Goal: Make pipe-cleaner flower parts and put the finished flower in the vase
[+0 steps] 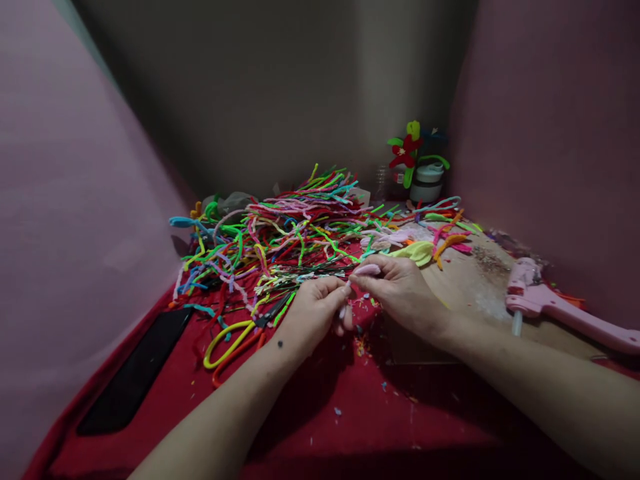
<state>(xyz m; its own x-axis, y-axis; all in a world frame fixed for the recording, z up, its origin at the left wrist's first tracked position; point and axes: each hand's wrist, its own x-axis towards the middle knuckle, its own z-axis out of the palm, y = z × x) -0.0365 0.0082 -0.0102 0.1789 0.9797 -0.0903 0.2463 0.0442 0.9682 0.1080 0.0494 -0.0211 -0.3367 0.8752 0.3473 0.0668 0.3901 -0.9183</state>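
Note:
A pale pink pipe cleaner (pixel 367 270) is pinched between my two hands above the red cloth. My left hand (pixel 320 301) has thumb and forefinger closed on its lower end, which hangs down past the fingers. Close beside it, my right hand (pixel 400 290) grips the looped upper part between thumb and fingers. The fingertips of both hands nearly touch. Just behind them lie a bundle of thin dark stems with pale tips (pixel 285 277) and a big heap of colourful pipe cleaners (pixel 300 220).
Scissors with yellow and orange handles (pixel 227 343) lie left of my left hand. A black phone (pixel 137 373) rests at the left edge. On the right, a pink glue gun (pixel 540 297) sits on a brown board (pixel 465 287). Pipe-cleaner flowers (pixel 405 153) stand by a lidded jar (pixel 427 183).

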